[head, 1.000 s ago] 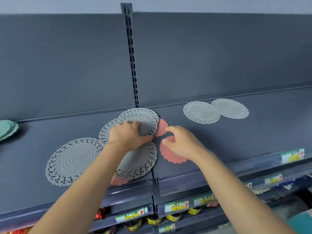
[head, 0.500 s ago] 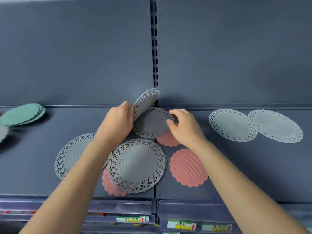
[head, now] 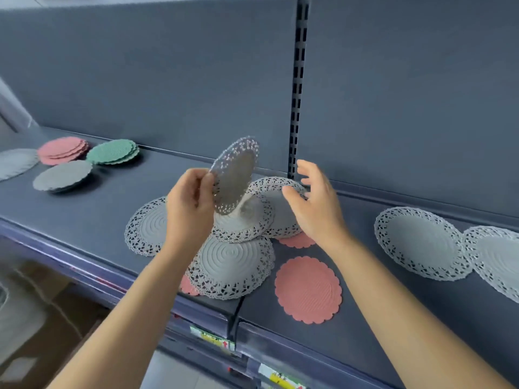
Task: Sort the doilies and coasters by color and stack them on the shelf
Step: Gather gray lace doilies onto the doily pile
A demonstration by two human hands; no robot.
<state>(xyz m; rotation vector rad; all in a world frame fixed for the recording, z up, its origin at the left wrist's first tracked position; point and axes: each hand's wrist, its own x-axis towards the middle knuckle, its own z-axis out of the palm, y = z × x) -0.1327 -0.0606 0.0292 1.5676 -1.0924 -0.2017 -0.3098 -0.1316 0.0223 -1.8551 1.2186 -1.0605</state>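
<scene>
Pinches a small grey doily (head: 234, 175) by its rim in the left hand (head: 191, 203), tilted in the air above a pile (head: 233, 265) of grey doilies on the shelf (head: 98, 217). Holds the right hand (head: 314, 209) beside it with fingers spread wide, gripping nothing, just over the pile. Shows yellow-and-white labels (head: 213, 339) with a red arrow on the shelf front, writing too blurred to read; pink stack (head: 63, 150), green stack (head: 113, 152), grey stack (head: 63, 175) far left.
</scene>
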